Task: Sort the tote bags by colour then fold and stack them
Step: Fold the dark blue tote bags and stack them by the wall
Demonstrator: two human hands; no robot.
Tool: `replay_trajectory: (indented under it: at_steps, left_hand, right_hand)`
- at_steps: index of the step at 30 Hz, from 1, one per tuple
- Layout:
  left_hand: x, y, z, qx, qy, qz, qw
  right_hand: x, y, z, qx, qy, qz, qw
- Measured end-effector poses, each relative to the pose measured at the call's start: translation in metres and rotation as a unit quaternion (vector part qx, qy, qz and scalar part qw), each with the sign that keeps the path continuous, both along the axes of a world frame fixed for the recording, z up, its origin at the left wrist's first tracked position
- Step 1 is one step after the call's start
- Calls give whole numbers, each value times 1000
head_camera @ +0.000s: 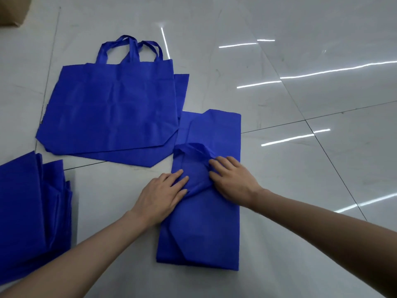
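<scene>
Nearest, at six o'clock: blue tote bag [204, 233] folded into a long strip on the glossy tiled floor [300, 168], with handles bunched loosely at mid-length. Left hand [160, 193] flat on the strip's left edge, fingers straight and together, pressing down. Right hand [233, 179] laid flat from three o'clock, fingers extended, pressing the bunched handles. At ten o'clock, unfolded blue bags [107, 110] layered flat; count hard to tell. At eight o'clock, pile of folded blue bags [28, 211], cut off by the frame edge. At eleven o'clock, cardboard box corner [12, 11], mostly out of view.
</scene>
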State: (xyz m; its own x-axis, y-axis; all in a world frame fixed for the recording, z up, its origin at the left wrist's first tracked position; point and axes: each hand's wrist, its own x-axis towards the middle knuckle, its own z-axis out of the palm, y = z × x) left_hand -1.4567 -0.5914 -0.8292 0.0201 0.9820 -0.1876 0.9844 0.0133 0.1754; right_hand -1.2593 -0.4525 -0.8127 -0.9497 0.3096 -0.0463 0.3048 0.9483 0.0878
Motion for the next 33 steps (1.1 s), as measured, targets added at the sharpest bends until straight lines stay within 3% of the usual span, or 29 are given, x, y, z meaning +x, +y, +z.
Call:
replay_trajectory:
  at_steps: [3, 11, 14, 19, 23, 26, 29, 33]
  left_hand:
    - [0, -17, 4, 19, 11, 12, 1000]
    - [-28, -14, 12, -9, -17, -82, 996]
    - [-31, -8, 12, -39, -48, -89, 994]
    - [-49, -4, 4, -19, -14, -132, 991]
    - [-53, -3, 3, -30, -67, -112, 991]
    - [-46, 4, 4, -20, -174, -30, 984]
    - [-27, 17, 17, -33, -369, 172, 913]
    - [-16, 32, 11, 23, -414, 293, 861]
  right_hand:
    - [20, 11, -2, -7, -10, -33, 999]
    - [55, 2, -4, -61, -77, 27, 995]
    - [62, 0, -6, -67, -83, -7, 994]
    - [56, -3, -13, -102, -100, -33, 989]
    - [51, 0, -12, -170, -58, -66, 982]
    - [46, 2, -4, -318, 14, -135, 938]
    - [38, 2, -7, -427, 150, -225, 863]
    - [27, -3, -8, -489, 219, -337, 774]
